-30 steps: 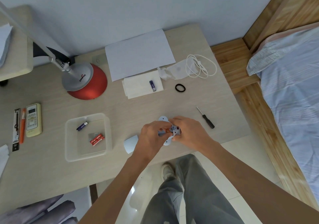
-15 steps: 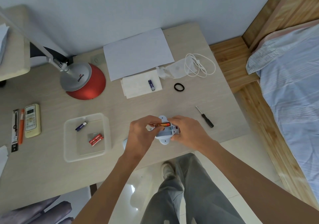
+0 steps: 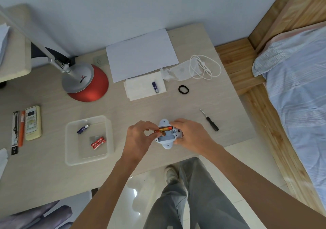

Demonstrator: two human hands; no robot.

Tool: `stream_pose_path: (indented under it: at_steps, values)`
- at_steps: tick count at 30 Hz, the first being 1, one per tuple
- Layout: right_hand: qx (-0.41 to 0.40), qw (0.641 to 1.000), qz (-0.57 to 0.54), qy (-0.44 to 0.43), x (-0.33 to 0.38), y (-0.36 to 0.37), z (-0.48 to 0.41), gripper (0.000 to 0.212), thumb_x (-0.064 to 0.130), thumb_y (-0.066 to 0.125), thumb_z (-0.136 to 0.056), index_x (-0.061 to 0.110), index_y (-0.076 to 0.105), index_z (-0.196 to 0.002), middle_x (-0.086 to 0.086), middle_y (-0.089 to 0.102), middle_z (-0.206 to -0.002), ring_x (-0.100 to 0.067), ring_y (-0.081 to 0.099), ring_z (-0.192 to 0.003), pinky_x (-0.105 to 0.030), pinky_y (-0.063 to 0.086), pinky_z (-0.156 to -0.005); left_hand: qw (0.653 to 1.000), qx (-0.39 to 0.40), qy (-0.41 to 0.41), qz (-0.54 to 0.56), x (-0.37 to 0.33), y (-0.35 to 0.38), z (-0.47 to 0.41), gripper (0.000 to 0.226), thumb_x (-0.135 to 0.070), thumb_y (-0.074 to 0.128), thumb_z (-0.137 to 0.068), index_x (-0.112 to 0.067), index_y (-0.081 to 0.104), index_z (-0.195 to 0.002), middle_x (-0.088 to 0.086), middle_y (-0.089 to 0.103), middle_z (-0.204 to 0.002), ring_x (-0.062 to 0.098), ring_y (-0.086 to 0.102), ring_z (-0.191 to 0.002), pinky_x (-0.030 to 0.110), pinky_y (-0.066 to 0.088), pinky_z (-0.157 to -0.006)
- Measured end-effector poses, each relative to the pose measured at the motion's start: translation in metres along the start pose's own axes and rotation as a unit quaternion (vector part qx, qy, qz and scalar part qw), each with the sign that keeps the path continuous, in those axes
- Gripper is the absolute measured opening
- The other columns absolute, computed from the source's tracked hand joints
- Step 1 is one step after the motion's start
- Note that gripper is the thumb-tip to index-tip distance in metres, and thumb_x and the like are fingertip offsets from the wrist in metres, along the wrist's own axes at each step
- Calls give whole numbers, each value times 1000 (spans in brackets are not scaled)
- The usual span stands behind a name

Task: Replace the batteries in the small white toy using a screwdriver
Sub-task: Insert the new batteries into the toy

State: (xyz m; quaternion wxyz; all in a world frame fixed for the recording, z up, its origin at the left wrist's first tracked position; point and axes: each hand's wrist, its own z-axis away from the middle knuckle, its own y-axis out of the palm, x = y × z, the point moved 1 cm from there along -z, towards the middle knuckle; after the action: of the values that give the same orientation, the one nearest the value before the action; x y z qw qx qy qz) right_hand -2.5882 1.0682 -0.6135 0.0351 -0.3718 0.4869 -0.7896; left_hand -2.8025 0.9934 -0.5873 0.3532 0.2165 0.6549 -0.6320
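Note:
The small white toy lies near the desk's front edge with its battery compartment open and facing up. My right hand grips its right side. My left hand pinches a red-and-gold battery whose right end sits in the compartment's far slot; the near slot looks bare. A black-handled screwdriver lies on the desk to the right of the toy, untouched. A blue battery rests on a white tissue further back.
A clear plastic tray at left holds a blue battery and a red battery pack. Behind stand a red lamp base, white paper, a white cable and a black hair tie. A remote lies far left.
A second ago both hands were closed over the toy. Now the toy's open compartment faces up and my left hand presses a red-and-gold battery into its far slot.

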Motion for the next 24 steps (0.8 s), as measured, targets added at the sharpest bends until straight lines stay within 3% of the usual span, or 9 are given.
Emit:
stream_pose_path:
  at_steps: [7,15,24]
  values:
    - [-5,1000,6,0,-1,3,0,63,35,86,-82,29,63,-140,9,71,-120,-15,70,-98,-37,63,-84,1000,8,2,-4,0,4,1,22,-11,93,-77,-20,84,-95,-6,79,-95,9,68,-83,19,56,-81]
    - [-4,1000,2,10,1,0,1,59,34,85,-83,28,64,-138,9,71,-119,-15,70,-98,-37,62,-86,1000,5,-16,-7,-4,17,4,20,-6,92,-77,-17,85,-93,1,76,-93,17,70,-85,40,63,-78]
    - [-18,1000,-10,17,-2,1,6,60,38,86,-80,30,66,-136,9,72,-115,-13,68,-95,-27,59,-82,1000,12,-22,-7,-3,29,1,22,-9,94,-74,-22,85,-90,1,63,-93,15,63,-77,26,56,-71]
